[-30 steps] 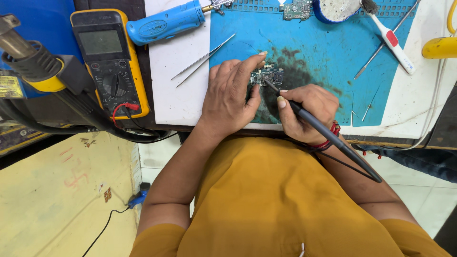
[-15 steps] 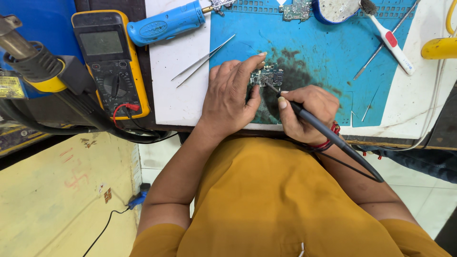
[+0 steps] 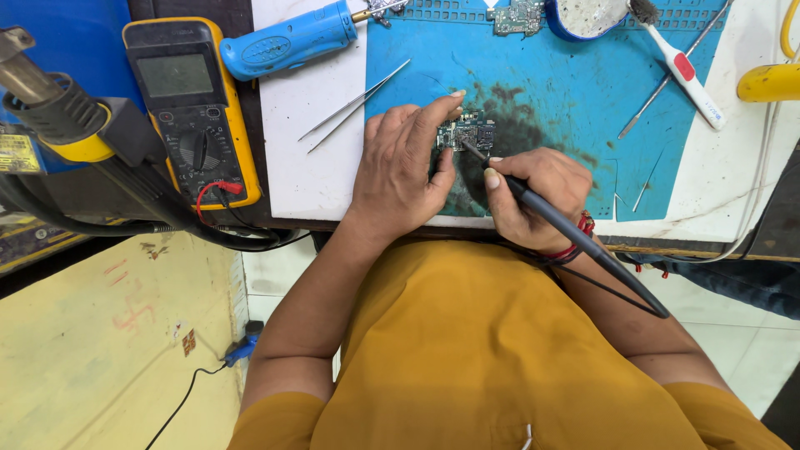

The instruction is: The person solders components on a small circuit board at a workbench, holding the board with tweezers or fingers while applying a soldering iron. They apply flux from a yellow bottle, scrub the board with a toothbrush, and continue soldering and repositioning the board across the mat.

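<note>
A small circuit board (image 3: pixel 468 132) lies on a stained blue work mat (image 3: pixel 575 92). My left hand (image 3: pixel 402 162) pins the board between forefinger and thumb. My right hand (image 3: pixel 533 196) grips a black soldering iron (image 3: pixel 575 237) like a pen, its tip touching the board's lower right part. The iron's cord runs back past my right wrist, which wears a red thread.
Metal tweezers (image 3: pixel 354 107) lie left of my left hand. A yellow multimeter (image 3: pixel 187 108) with leads, a blue handled tool (image 3: pixel 287 40) and a hot-air nozzle (image 3: pixel 50 104) sit to the left. A second board (image 3: pixel 517 17), round blue tin (image 3: pixel 587 17), brush (image 3: pixel 679 62) and yellow object (image 3: pixel 771 82) lie farther off.
Both hands stay on the board. The iron's tip has shifted only slightly on it; nothing else moved.
</note>
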